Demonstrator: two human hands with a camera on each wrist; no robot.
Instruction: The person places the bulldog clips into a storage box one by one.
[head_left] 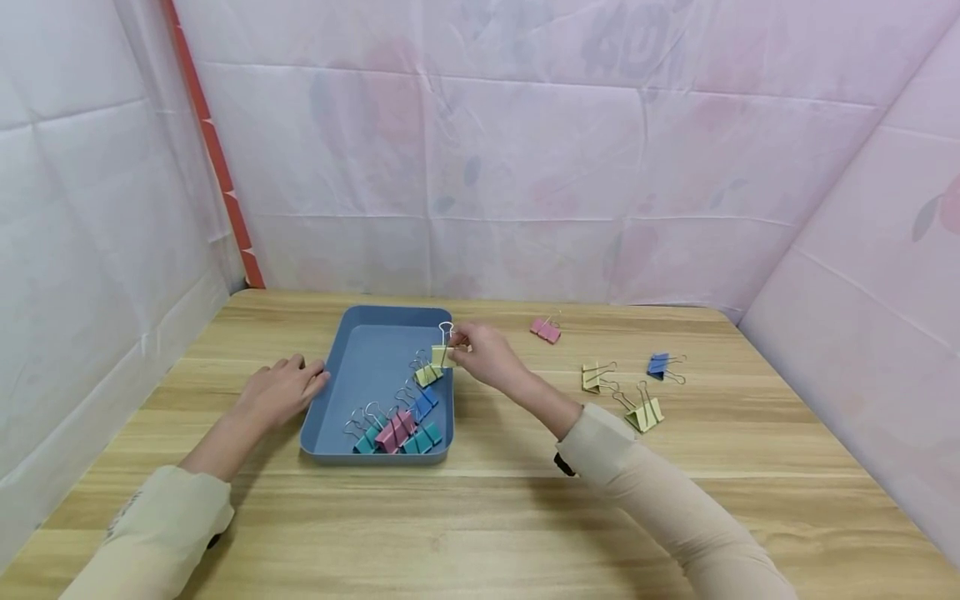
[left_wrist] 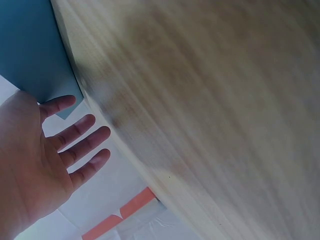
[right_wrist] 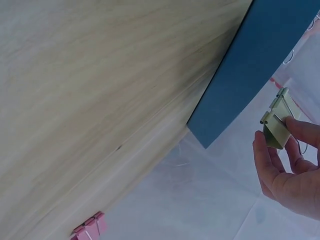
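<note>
My right hand (head_left: pixel 483 354) pinches a yellow binder clip (head_left: pixel 440 356) over the right side of a blue tray (head_left: pixel 330 392). In the right wrist view the yellow clip (right_wrist: pixel 280 122) sits between thumb and fingertips, its wire handles out. My left hand (head_left: pixel 281 390) touches the tray's left rim with the thumb side, fingers straight and slightly spread in the left wrist view. Inside the tray, along its right and near sides, lie another yellow clip (head_left: pixel 428 375), a blue clip (head_left: pixel 426 403), a pink clip (head_left: pixel 395 431) and two teal clips (head_left: pixel 422 439).
On the table (head_left: pixel 517 517), right of the tray, lie a pink clip (head_left: pixel 546 330), a blue clip (head_left: pixel 658 365) and two yellow clips (head_left: pixel 645 414). A fabric backdrop (head_left: pixel 525 167) stands behind the table and on both sides.
</note>
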